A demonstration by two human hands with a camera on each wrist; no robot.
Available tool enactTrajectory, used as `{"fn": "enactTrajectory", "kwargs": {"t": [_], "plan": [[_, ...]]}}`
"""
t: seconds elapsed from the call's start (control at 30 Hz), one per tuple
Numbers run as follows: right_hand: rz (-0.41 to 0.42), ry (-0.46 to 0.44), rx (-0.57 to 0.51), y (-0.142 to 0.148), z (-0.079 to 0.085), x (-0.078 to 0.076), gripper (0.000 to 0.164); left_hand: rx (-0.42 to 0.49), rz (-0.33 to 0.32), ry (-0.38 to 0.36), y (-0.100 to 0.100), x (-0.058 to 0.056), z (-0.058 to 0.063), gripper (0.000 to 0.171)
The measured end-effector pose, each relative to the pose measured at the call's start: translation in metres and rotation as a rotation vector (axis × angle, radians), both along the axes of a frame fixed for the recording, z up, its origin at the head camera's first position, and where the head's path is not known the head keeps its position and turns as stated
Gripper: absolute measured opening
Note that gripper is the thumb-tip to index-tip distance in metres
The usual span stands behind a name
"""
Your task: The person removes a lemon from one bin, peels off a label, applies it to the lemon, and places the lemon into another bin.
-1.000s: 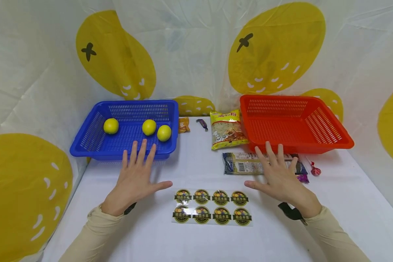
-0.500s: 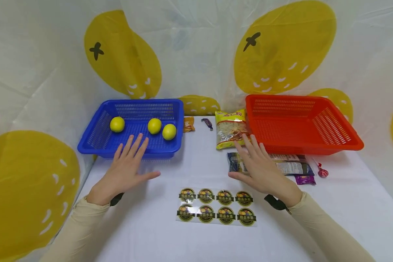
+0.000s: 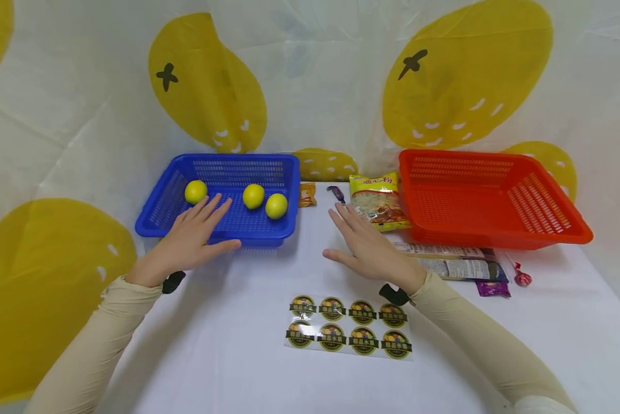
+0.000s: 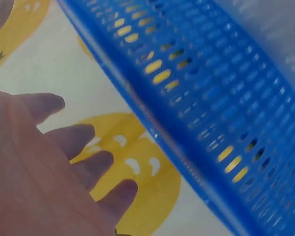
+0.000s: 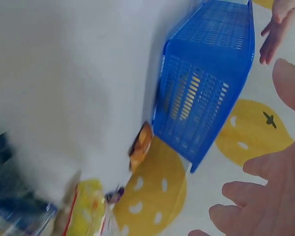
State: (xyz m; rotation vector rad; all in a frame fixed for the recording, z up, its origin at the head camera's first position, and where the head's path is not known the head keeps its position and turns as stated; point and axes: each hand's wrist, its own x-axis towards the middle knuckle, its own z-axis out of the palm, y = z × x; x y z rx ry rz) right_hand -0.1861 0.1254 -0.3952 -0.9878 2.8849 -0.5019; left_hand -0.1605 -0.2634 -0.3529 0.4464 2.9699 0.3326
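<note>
My left hand (image 3: 188, 238) hovers over the near rim of the blue basket (image 3: 258, 234), fingers straight and spread, holding nothing. Inside that basket lie three yellow lemon-like balls; one ball (image 3: 195, 191) is at the left, another ball (image 3: 253, 196) and a third ball (image 3: 276, 206) at the right. In the left wrist view, yellow shows through the slots of the basket wall (image 4: 187, 98). My right hand (image 3: 369, 247), also with straight fingers and nothing held, is above the white table, nearest the yellow pasta bag (image 3: 377, 201). Below the hands lies a sheet of round stickers (image 3: 349, 328).
A red basket (image 3: 465, 233) stands at the right, beside the pasta bag. In front of it lie a dark long packet (image 3: 462, 268), a purple candy (image 3: 493, 288) and a red lollipop (image 3: 522, 277). An orange packet (image 3: 307, 195) and a small dark candy (image 3: 335, 194) lie at the back.
Both hands have moved left and forward; the right hand has left the dark packet's area, the left has come over the blue basket's edge. The head view has shifted slightly.
</note>
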Motion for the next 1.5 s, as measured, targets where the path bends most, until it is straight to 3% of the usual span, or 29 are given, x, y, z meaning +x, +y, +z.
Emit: {"fn": "enactTrajectory", "kwargs": {"t": [0.17,0.3,0.63,0.83,1.1,1.3,1.5], "plan": [[-0.004,-0.060,-0.029,-0.020,-0.003,-0.018,0.090,-0.020,-0.017,-0.019,0.002,-0.017,0.012,0.096],[0.014,-0.099,-0.048,-0.035,-0.003,-0.029,0.089,-0.023,-0.028,-0.035,0.004,-0.031,0.014,0.095],[0.025,-0.171,-0.117,-0.054,-0.009,-0.042,0.086,0.001,-0.144,-0.021,0.015,-0.074,0.015,0.086],[0.020,-0.201,-0.138,-0.059,-0.015,-0.046,0.087,-0.015,-0.174,-0.050,0.026,-0.099,0.019,0.081],[0.025,-0.252,-0.158,-0.068,-0.012,-0.047,0.086,-0.069,-0.203,-0.101,0.039,-0.126,0.013,0.074],[0.038,-0.277,-0.160,-0.074,-0.013,-0.049,0.088,-0.103,-0.157,-0.159,0.046,-0.136,0.007,0.070],[0.042,-0.271,-0.169,-0.075,-0.013,-0.049,0.088,-0.172,-0.165,-0.163,0.056,-0.150,-0.001,0.070]]}}
